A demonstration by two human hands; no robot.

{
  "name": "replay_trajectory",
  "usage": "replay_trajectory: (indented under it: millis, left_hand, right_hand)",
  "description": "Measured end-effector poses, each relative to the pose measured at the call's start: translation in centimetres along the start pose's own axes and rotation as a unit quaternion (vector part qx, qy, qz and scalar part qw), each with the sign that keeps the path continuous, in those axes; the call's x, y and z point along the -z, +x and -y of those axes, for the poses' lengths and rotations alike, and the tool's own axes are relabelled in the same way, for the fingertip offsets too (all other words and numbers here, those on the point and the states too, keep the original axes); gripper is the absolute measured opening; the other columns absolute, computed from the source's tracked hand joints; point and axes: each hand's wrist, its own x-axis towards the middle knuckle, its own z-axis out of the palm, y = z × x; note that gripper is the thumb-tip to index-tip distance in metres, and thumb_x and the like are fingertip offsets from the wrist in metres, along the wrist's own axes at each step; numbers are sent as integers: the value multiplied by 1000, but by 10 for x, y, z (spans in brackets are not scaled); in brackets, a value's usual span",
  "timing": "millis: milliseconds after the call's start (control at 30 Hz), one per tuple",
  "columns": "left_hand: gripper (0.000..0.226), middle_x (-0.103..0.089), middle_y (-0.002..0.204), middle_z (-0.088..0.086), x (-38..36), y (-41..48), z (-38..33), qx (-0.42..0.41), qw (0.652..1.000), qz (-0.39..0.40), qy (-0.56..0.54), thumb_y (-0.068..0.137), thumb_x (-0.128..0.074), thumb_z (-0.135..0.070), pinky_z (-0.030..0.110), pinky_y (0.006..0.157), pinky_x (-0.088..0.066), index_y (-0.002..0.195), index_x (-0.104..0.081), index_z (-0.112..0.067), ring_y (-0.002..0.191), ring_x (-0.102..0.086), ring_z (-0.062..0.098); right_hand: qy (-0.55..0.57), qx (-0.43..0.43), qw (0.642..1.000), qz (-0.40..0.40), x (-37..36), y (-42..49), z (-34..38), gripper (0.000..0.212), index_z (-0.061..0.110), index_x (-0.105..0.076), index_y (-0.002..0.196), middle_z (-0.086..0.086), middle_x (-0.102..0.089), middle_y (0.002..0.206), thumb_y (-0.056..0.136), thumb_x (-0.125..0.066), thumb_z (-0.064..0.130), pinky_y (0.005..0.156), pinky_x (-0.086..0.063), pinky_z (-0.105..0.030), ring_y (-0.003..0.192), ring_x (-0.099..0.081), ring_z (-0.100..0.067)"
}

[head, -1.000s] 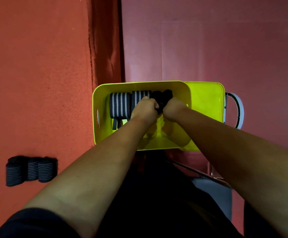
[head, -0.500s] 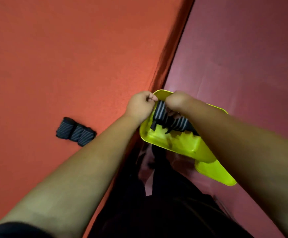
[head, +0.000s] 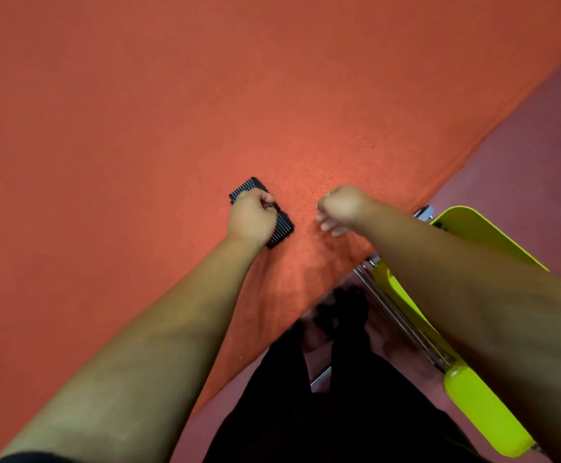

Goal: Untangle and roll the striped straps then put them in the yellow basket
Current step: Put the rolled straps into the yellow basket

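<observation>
A row of rolled dark striped straps [head: 283, 228] lies on the orange table top [head: 172, 111]. My left hand [head: 252, 217] covers the middle of the row with its fingers curled over the rolls, so only the two ends show. Beside it, a short gap to the right, my right hand [head: 342, 205] hovers over the table with loosely curled fingers and holds nothing. The yellow basket [head: 479, 228] is at the right, below the table edge. My right forearm hides most of it, and its inside cannot be seen.
A metal frame [head: 402, 315] runs under the basket beside the table edge. A yellow piece [head: 483, 409] shows lower right. Maroon floor [head: 540, 145] lies to the right, and my dark-clothed legs [head: 339, 412] are at the bottom.
Both hands left the yellow basket and swung left over the orange table. My left hand came down on the rolled straps there. The view turned left with them.
</observation>
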Motion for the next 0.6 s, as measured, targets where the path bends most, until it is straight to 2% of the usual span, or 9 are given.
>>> replay_trajectory:
  millis: [67, 133, 233, 333, 400, 433, 533, 600]
  left_hand:
    - [29, -63, 131, 15, 6, 3, 14, 19, 1000, -5, 3, 93, -60, -1, 24, 99, -41, 119, -71, -10, 119, -64, 30]
    - [35, -59, 132, 16, 10, 5, 26, 21, 999, -25, -8, 91, -59, 3, 21, 100, -38, 123, -69, -7, 122, -61, 31]
    - [48, -57, 136, 14, 11, 9, 37, 20, 999, -36, -21, 87, -58, 7, 13, 99, -33, 133, -64, -5, 125, -59, 29]
    - [61, -54, 144, 13, 8, 16, 44, 3, 1000, -4, -11, 86, -62, 5, 23, 112, -42, 146, -56, -5, 129, -60, 28]
    - [67, -51, 149, 12, 5, 20, 47, 4, 1000, 11, -5, 88, -65, 1, 33, 117, -44, 153, -51, -6, 131, -60, 28]
    - [69, -50, 148, 11, 5, 21, 47, 9, 1000, 14, -2, 88, -66, 0, 33, 117, -45, 155, -49, -7, 129, -60, 27]
    - [73, -43, 132, 4, 4, 25, 46, 19, 999, 17, 24, 88, -66, -3, 30, 105, -50, 158, -46, -17, 110, -60, 22]
    - [74, -38, 128, 3, 2, 28, 45, 23, 998, 39, 48, 90, -68, -8, 30, 98, -52, 158, -45, -24, 103, -60, 21]
  right_hand:
    - [-7, 0, 1000, 14, -18, 10, 4, 16, 5, -63, 96, -15, -73, 102, 104, -50, 9, 64, -59, -36, 72, -72, -23]
    - [-28, 4, 999, 23, -33, 18, 7, 13, 5, -66, 103, -18, -73, 103, 102, -54, 9, 72, -62, -40, 87, -77, -31]
    - [-41, 20, 998, 35, -48, 31, 7, 5, 13, -65, 101, -18, -72, 110, 100, -63, 8, 79, -60, -40, 97, -71, -31]
    - [-29, 11, 998, 47, -59, 49, 2, 40, 18, -62, 133, -12, -70, 133, 95, -74, 10, 89, -61, -46, 115, -71, -33]
    - [-26, 5, 998, 58, -65, 57, 0, 62, 21, -54, 150, -8, -63, 147, 93, -77, 8, 85, -60, -43, 121, -69, -32]
    - [-23, 6, 998, 63, -67, 60, 0, 70, 21, -50, 155, -6, -59, 152, 93, -77, 6, 86, -60, -43, 124, -67, -30]
    - [-22, 7, 998, 66, -74, 64, 0, 74, 20, -48, 157, -2, -59, 149, 92, -78, 2, 92, -60, -44, 128, -64, -29]
    - [-29, 6, 998, 54, -80, 69, -3, 61, 22, -58, 143, -9, -67, 139, 89, -79, 3, 99, -60, -48, 121, -68, -32]
